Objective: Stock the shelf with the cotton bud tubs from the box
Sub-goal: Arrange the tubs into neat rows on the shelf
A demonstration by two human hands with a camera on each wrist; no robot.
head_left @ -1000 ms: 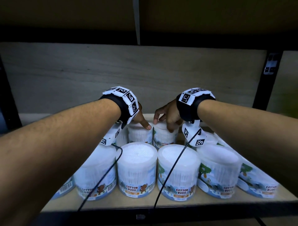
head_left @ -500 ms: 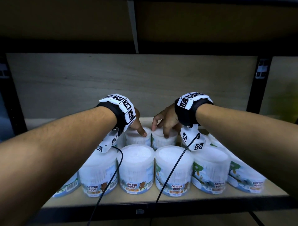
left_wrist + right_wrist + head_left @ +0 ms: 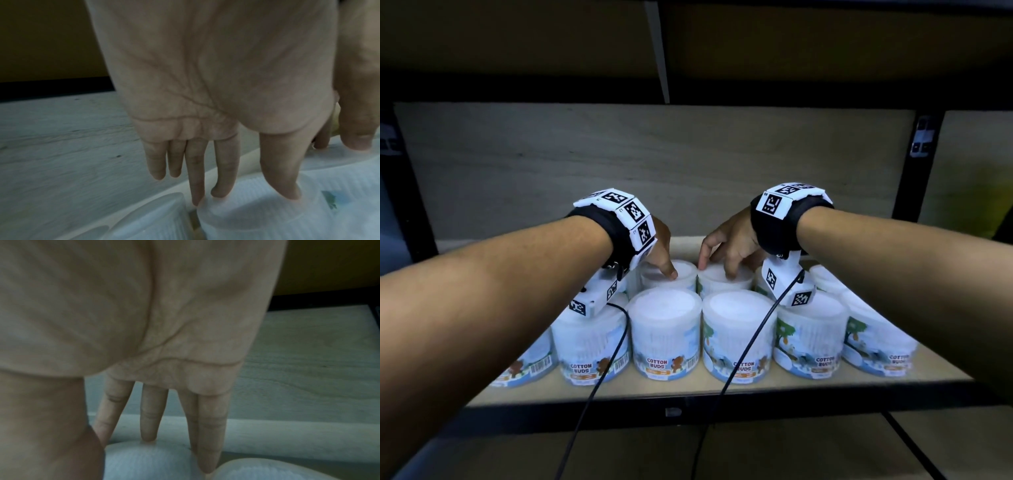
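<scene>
Several white cotton bud tubs stand in rows on the wooden shelf (image 3: 688, 387). My left hand (image 3: 661, 253) reaches over the front row. Its thumb and straight fingers rest on the lid of a back-row tub (image 3: 685, 274). In the left wrist view the left hand (image 3: 255, 194) has its fingertips on that tub (image 3: 267, 216). My right hand (image 3: 729, 246) touches the lid of the neighbouring back-row tub (image 3: 714, 278). In the right wrist view the right hand (image 3: 127, 451) has its straight fingers reaching down past the far edge of that tub (image 3: 148, 464). The box is not in view.
Front-row tubs (image 3: 664, 329) stand below both wrists. A pale wood back panel (image 3: 654, 164) closes the shelf. Black posts (image 3: 917, 164) flank it and another shelf board lies overhead. Bare shelf shows behind the back row (image 3: 685, 245). Two black cables (image 3: 739, 356) hang from the wrist cameras.
Both hands stay on the same two back-row tubs. The head view has drawn back a little, so the shelf and tubs look smaller and the front edge sits higher.
</scene>
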